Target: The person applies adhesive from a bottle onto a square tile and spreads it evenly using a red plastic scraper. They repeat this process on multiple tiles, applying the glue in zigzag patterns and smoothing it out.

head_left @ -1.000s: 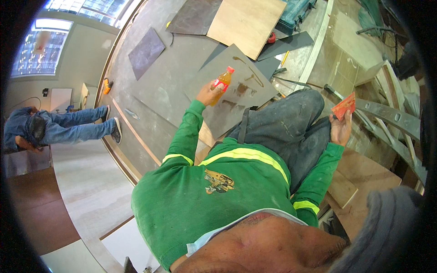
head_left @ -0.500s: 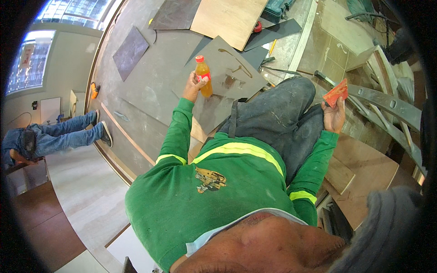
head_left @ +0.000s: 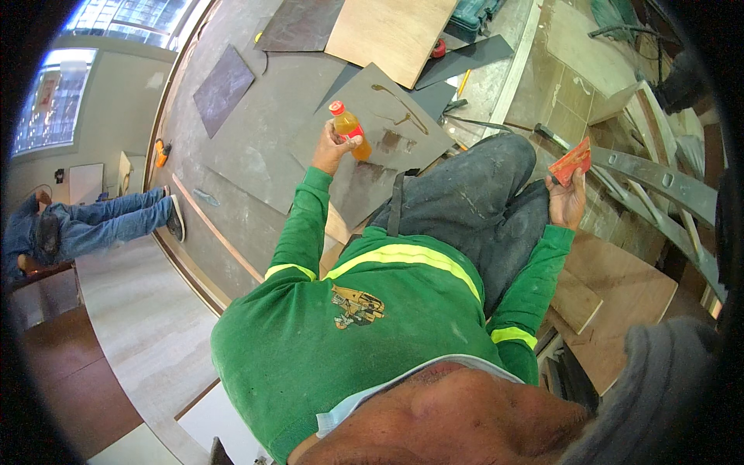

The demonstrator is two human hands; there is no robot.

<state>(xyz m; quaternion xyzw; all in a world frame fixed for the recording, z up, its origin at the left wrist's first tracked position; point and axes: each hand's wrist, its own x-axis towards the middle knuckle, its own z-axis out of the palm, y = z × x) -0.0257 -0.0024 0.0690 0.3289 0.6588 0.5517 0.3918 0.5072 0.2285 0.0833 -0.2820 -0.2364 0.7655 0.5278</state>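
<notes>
A clear plastic bottle of orange drink (head_left: pixel 362 152) with a red cap and red label is in my left hand (head_left: pixel 332 150), fingers wrapped round its middle. It tilts a little, cap up and to the left, above the grey boards. On the right, beside my knee, my right hand (head_left: pixel 568 200) grips a red packet (head_left: pixel 570 163), thumb and fingers at its lower end. The packet looks creased, and its contents cannot be seen.
A grey board (head_left: pixel 387 116) with stains lies ahead, near a light plywood sheet (head_left: pixel 387 35). A hammer (head_left: pixel 549 135) and a metal level (head_left: pixel 659 177) are at the right. Orange pliers (head_left: pixel 162 153) lie far left, near another person in jeans (head_left: pixel 116 225).
The bottle has tipped slightly, its cap shifting left and its base right. My right hand and the packet barely move. The other person's legs have shifted at the left.
</notes>
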